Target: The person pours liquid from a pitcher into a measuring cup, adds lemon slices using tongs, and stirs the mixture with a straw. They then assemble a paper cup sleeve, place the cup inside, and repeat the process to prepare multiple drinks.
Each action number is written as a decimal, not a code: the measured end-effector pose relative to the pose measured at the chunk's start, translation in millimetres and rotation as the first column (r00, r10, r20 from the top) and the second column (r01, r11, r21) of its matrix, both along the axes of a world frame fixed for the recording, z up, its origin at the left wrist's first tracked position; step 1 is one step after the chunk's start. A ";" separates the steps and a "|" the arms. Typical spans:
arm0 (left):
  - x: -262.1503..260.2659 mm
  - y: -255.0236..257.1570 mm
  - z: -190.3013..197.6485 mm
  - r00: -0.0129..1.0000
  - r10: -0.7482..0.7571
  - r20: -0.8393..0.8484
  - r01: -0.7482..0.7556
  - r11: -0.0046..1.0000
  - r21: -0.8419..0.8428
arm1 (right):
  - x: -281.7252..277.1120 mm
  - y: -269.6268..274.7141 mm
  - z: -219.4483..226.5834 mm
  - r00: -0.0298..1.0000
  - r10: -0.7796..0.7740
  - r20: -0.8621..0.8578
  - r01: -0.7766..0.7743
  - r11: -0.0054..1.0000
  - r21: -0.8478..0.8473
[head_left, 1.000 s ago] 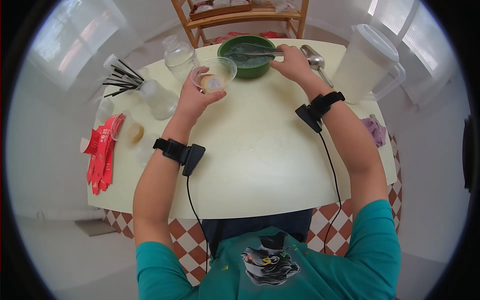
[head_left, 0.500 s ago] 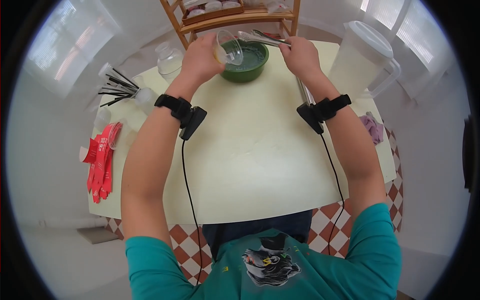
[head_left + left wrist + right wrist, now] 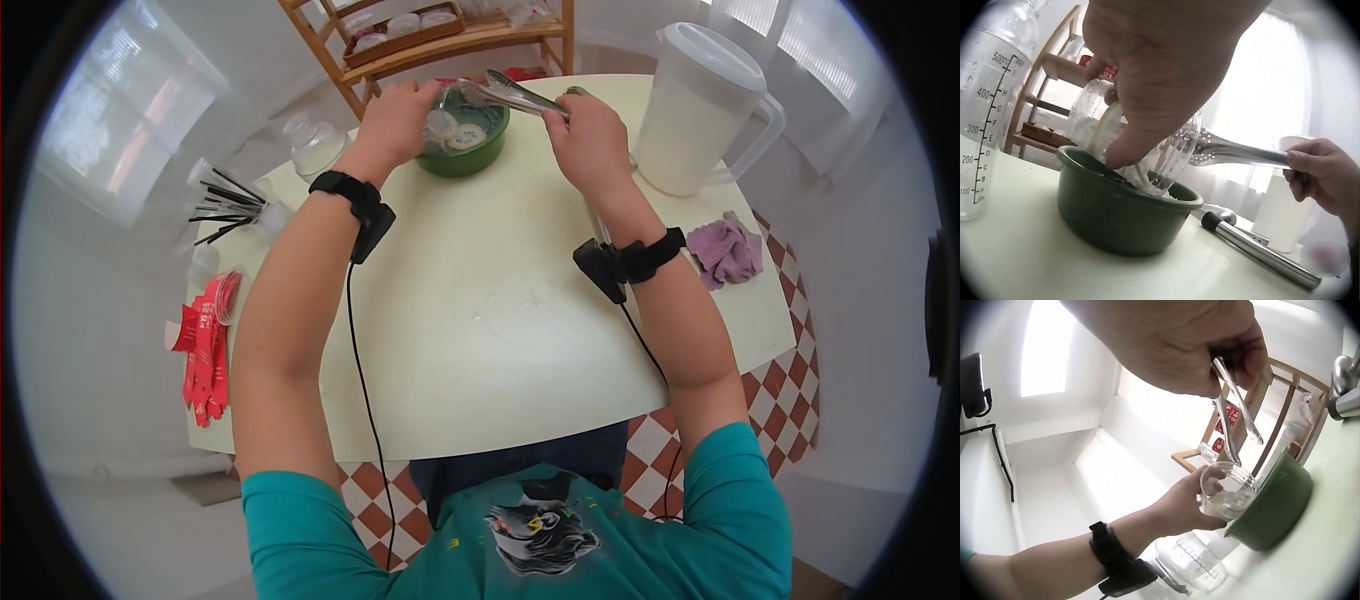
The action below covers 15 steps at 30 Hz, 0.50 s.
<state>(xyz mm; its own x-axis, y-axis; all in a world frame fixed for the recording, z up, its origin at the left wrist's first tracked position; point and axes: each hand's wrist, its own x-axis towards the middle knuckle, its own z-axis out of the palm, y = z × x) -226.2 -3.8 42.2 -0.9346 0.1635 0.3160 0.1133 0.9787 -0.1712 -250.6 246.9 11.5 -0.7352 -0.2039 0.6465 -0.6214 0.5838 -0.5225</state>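
My left hand [image 3: 395, 120] holds a clear plastic cup [image 3: 1230, 487] on its side, thumb against the wall, right at the rim of the green bowl [image 3: 460, 164]. Pale, thin-edged rounds show through the cup in the left wrist view. One whitish round [image 3: 466, 137] shows within the bowl's outline, beside the cup. Metal tongs [image 3: 512, 95] with perforated ends are in my right hand [image 3: 592, 145], pinched near the handle end. Their arms stand apart with nothing between them, tips close to the cup above the bowl.
Right of the bowl lies a black-ended steel tool [image 3: 1260, 250], then a lidded pitcher [image 3: 700, 110] and a purple cloth [image 3: 725, 252]. A graduated bottle [image 3: 985, 125], straws [image 3: 230, 212] and red paper sleeves [image 3: 207, 350] stand or lie on the left. A wooden shelf [image 3: 460, 55] rises behind the table.
My left hand has carried the cup from the bowl's left, nearly upright, to the bowl and tipped it over. My right hand has raised the tongs out of the bowl.
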 end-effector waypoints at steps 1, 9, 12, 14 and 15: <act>-2.3 -1.6 -2.5 0.998 -0.031 -0.053 0.029 0.998 -0.047 | 0.1 0.5 -1.2 1.000 -0.004 0.005 0.004 1.000 -0.003; 1.4 3.2 8.3 0.947 -0.223 -0.232 0.132 0.927 -0.351 | -0.5 3.3 1.5 0.997 -0.050 0.060 0.046 0.997 0.068; 2.3 2.7 9.3 0.922 -0.278 -0.270 0.146 0.894 -0.424 | -2.6 2.7 -2.2 0.999 -0.028 0.025 0.026 0.997 0.071; 2.5 3.5 10.4 0.912 -0.291 -0.290 0.134 0.879 -0.458 | -1.0 2.5 -2.4 0.999 -0.029 0.027 0.027 0.997 0.075; 3.8 4.2 11.8 0.912 -0.290 -0.290 0.133 0.879 -0.458 | 0.1 2.2 -2.0 0.999 -0.031 0.027 0.029 0.996 0.080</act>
<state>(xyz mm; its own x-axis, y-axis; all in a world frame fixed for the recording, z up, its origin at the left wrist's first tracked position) -222.4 0.4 53.9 -0.7082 0.5342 0.4616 0.1675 0.7623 -0.6252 -250.4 249.1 9.6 -0.7597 -0.2315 0.6076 -0.5883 0.6426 -0.4908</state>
